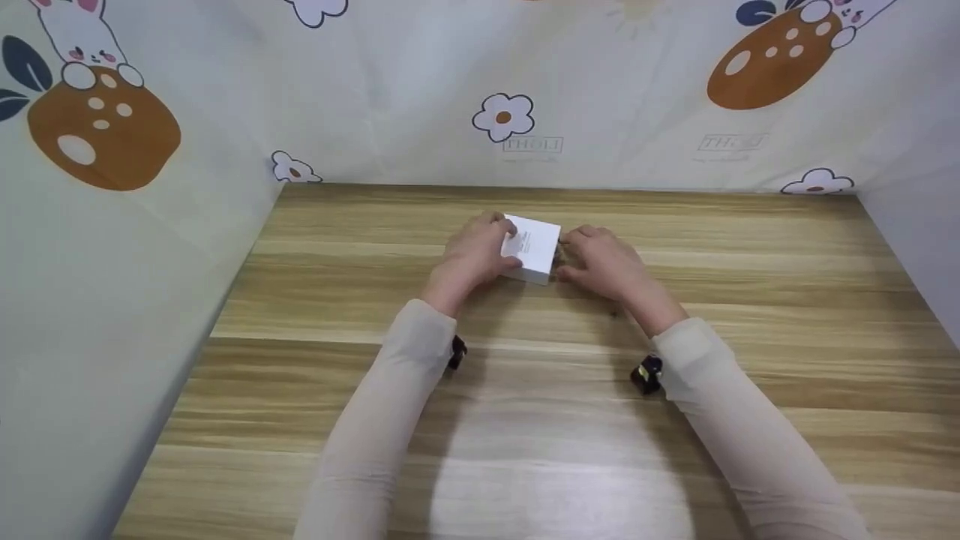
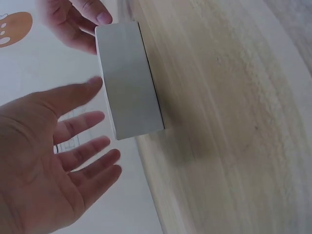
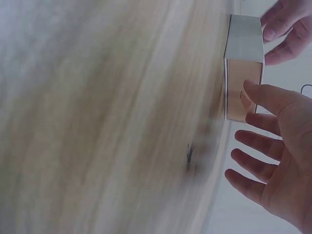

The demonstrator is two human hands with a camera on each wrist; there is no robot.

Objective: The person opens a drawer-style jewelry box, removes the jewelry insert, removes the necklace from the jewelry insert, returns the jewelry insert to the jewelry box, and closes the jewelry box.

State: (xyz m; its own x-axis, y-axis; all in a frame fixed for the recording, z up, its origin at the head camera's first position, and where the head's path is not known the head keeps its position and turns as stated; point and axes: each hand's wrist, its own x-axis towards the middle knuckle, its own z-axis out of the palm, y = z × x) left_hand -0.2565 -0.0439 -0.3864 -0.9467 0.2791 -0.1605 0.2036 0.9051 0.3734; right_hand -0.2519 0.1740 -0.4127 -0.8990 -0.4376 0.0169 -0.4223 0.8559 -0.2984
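Note:
A small white box (image 1: 534, 244) with faint print on its top lies on the wooden table, toward the back. My left hand (image 1: 476, 251) is at its left side, thumb and fingertips at the top edge. In the left wrist view that hand (image 2: 63, 141) has its fingers loosely spread beside the box (image 2: 129, 83). At the opposite end is my right hand (image 1: 604, 259), fingers slightly bent. The right wrist view shows a tan end face on the box (image 3: 236, 80), with the right thumb and index finger (image 3: 265, 122) close to it. Whether they touch it I cannot tell.
The wooden table (image 1: 337, 270) meets a pale patterned cloth wall (image 1: 405, 112) at the back. Another cloth wall (image 1: 112, 300) runs along the left, and a plain pale one (image 1: 922, 225) stands on the right. Black wrist devices (image 1: 646, 375) hang by the cuffs.

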